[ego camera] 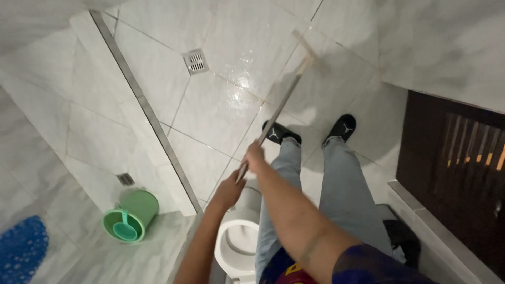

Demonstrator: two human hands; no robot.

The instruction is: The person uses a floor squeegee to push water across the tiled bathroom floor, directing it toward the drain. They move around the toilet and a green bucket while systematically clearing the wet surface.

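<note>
Floor wiper [294, 79]: a long-handled tool with a pale cross-bar head; the head rests on the wet tiled floor [221, 105] ahead of the feet, and the pole slants back to the two hands. The head is blurred, so whether it carries a rubber blade or bristles cannot be told.
Right hand [254, 155]: clenched around the pole, higher along it than the other hand; the fingers are on the far side and hidden.
Left hand [229, 190]: grasping the lower end of the pole, just beside the right hand; the pole's end is covered by the palm.
Arms: both forearms run out of the bottom edge; the right one crosses over the legs and hides part of them.
Slippers [310, 131]: two black ones on the floor, near the wiper head; the left is partly crossed by the pole.
Floor drain [195, 61]: a square grate, well apart from the wiper head, on the shiny wet patch.
Toilet bowl [236, 244]: white, under the left arm, cut off by the bottom edge and by the leg.
Green bucket [132, 214]: at lower left beyond a metal strip, with a teal dipper inside it.
Blue mat [21, 250]: in the corner, mostly out of frame.
Dark slatted door [463, 158]: at right; what lies behind it is too dim to make out.
</note>
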